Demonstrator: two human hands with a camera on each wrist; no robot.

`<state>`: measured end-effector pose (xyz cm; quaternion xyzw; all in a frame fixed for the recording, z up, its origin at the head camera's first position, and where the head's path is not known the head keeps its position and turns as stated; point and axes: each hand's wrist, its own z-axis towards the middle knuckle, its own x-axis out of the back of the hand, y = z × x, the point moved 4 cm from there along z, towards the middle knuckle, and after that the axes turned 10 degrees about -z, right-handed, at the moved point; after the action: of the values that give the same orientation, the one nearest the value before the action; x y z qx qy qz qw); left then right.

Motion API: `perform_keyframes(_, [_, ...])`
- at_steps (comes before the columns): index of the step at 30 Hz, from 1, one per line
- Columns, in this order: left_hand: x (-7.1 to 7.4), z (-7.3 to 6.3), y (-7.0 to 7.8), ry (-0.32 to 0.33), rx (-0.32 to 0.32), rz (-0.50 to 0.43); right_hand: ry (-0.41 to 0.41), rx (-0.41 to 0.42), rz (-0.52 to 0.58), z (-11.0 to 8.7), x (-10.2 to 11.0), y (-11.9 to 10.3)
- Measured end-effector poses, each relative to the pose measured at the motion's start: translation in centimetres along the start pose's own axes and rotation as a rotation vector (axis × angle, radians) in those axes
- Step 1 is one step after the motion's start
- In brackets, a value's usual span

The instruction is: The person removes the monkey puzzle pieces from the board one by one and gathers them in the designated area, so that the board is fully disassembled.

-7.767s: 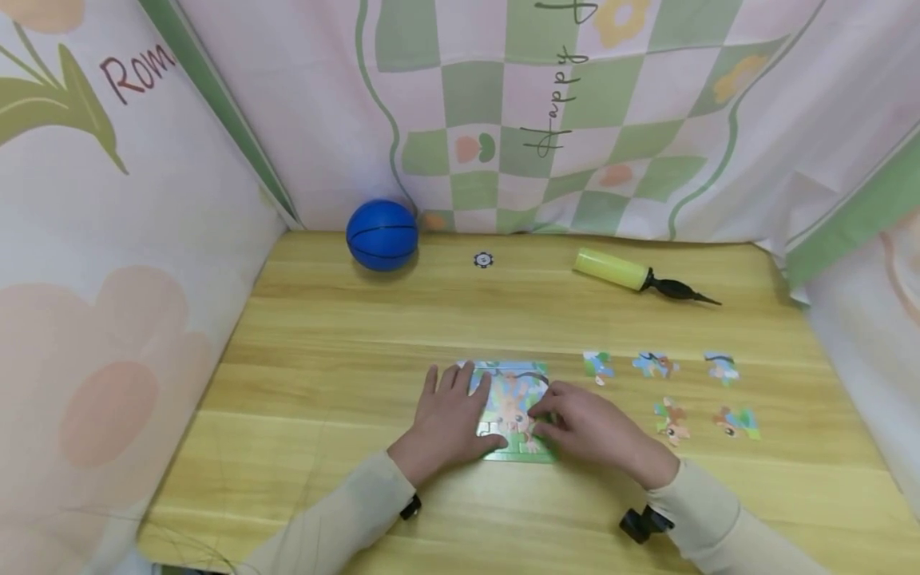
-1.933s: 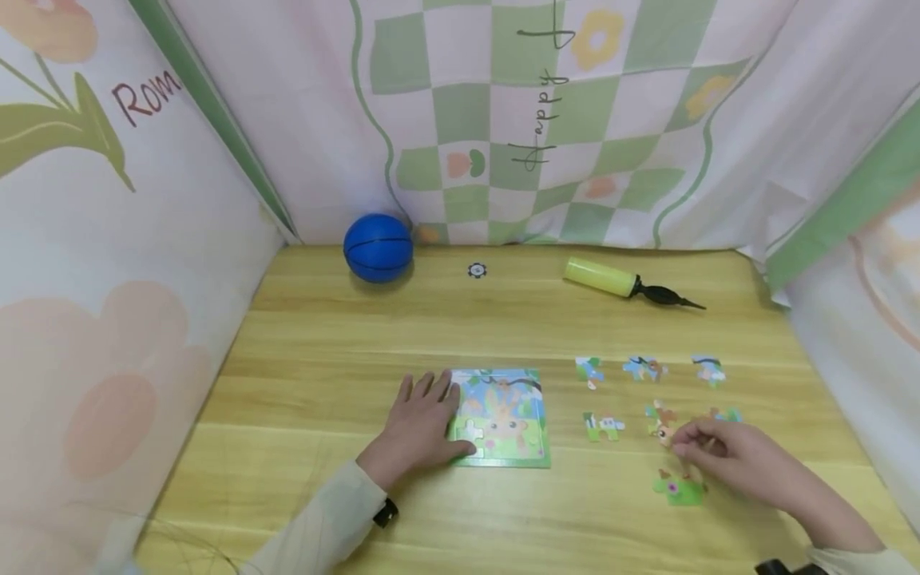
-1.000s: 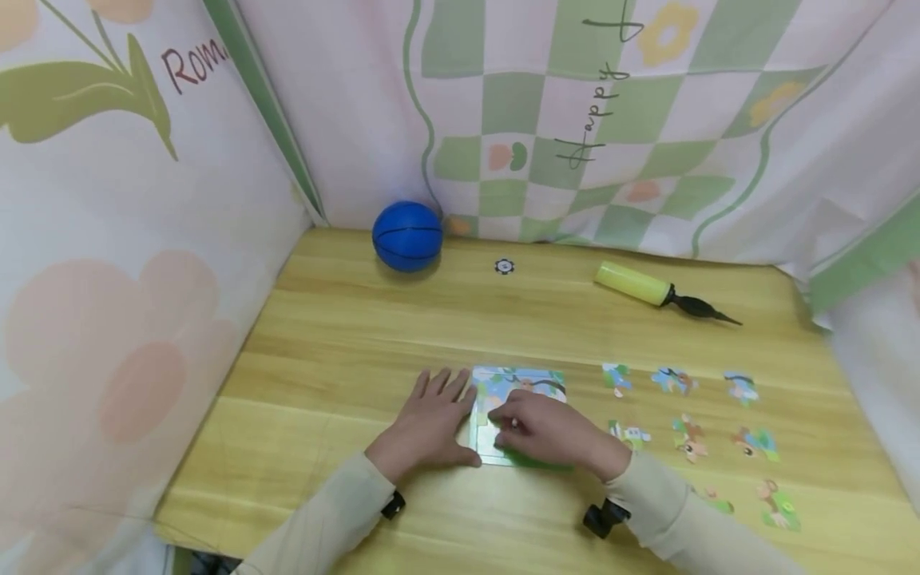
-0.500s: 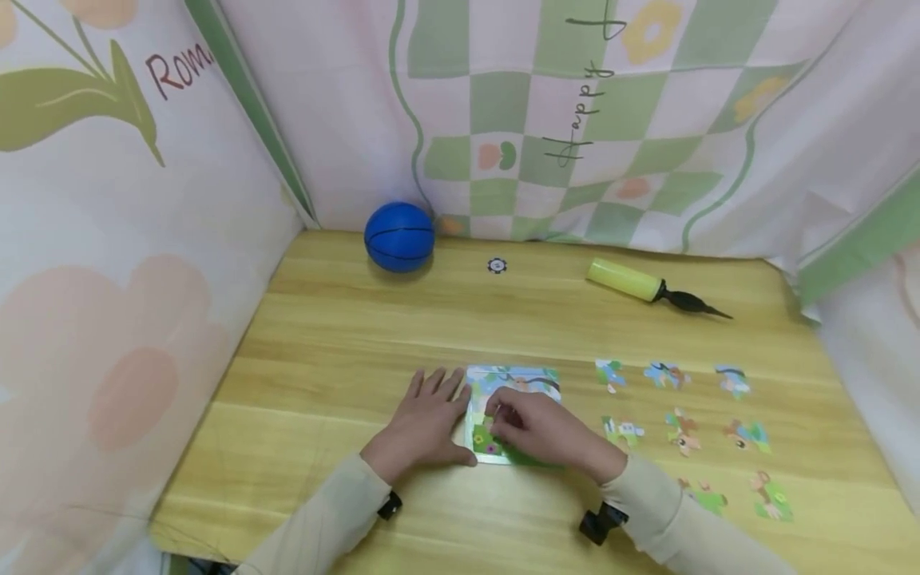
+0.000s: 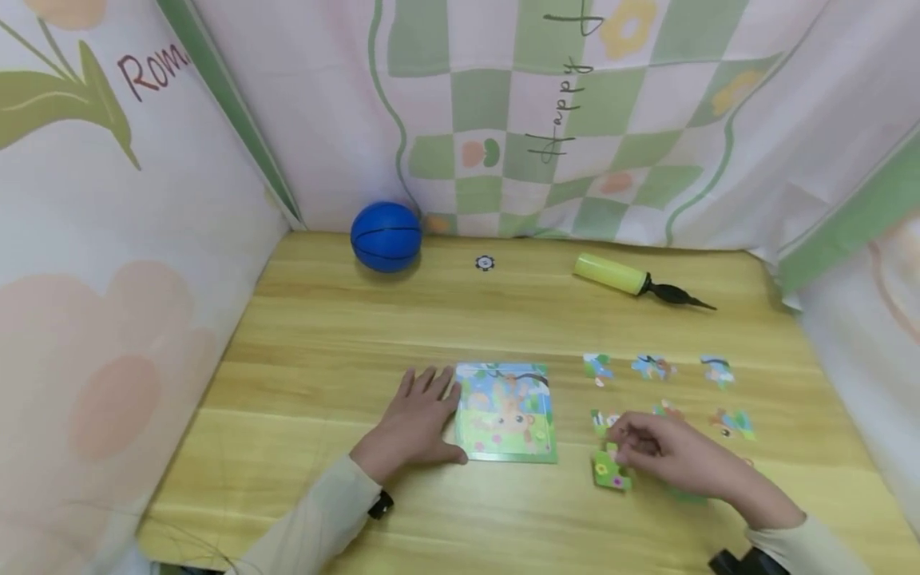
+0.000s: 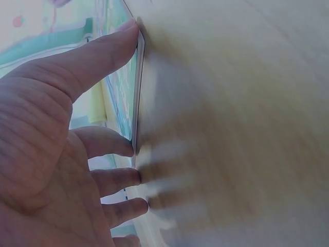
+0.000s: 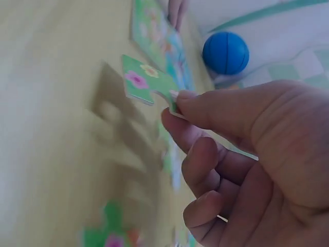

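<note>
My left hand rests with spread, fairly straight fingers at the left edge of a square puzzle board. In the left wrist view, the thumb touches the board's edge. The board carries a faint picture of a long-eared animal with a branch above. Right of it, my right hand pinches a green puzzle piece with a yellow and a pink flower between thumb and forefinger. The right wrist view shows that piece tilted above the table, its shadow beneath; the other fingers are curled.
Loose puzzle pieces lie in rows at the right, some partly hidden by my right hand. Along the back are a blue ball, a small round gear-edged disc and a yellow hand pump. Curtains border the wooden table.
The right hand has lifted the flowered piece off the board's lower left and carried it right. Several more pieces lie at the right than 7.8 s ago. The left hand stays at the board.
</note>
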<state>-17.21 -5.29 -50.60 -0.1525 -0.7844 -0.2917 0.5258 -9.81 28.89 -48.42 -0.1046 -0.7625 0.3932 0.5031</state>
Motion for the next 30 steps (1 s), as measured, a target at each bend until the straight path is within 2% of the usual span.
perform_keyframes(3, [0.0,-0.1,-0.3,0.001,0.000,0.006,-0.013,-0.021,-0.006,-0.9,-0.2,0.9])
perform_keyframes(6, [0.1,-0.1,-0.5,0.001,-0.002,-0.003,0.012,-0.037,-0.051,-1.1,-0.4,1.3])
perform_keyframes(13, [-0.2,-0.3,-0.7,-0.004,-0.004,-0.012,0.053,-0.064,-0.137,-0.8,-0.7,1.4])
perform_keyframes(18, [-0.1,0.0,-1.1,0.016,-0.007,-0.047,0.095,-0.061,-0.190,-0.3,0.1,1.5])
perform_keyframes(21, [0.2,0.5,-1.1,0.060,0.009,-0.092,0.147,-0.077,-0.216,0.6,0.9,1.0])
perform_keyframes(24, [0.2,1.1,-0.4,0.120,0.041,-0.114,0.196,-0.102,-0.249,1.8,0.9,0.1])
perform_keyframes(30, [0.8,3.9,1.7,0.247,0.106,-0.096,0.274,-0.068,-0.331,5.9,0.0,-1.7])
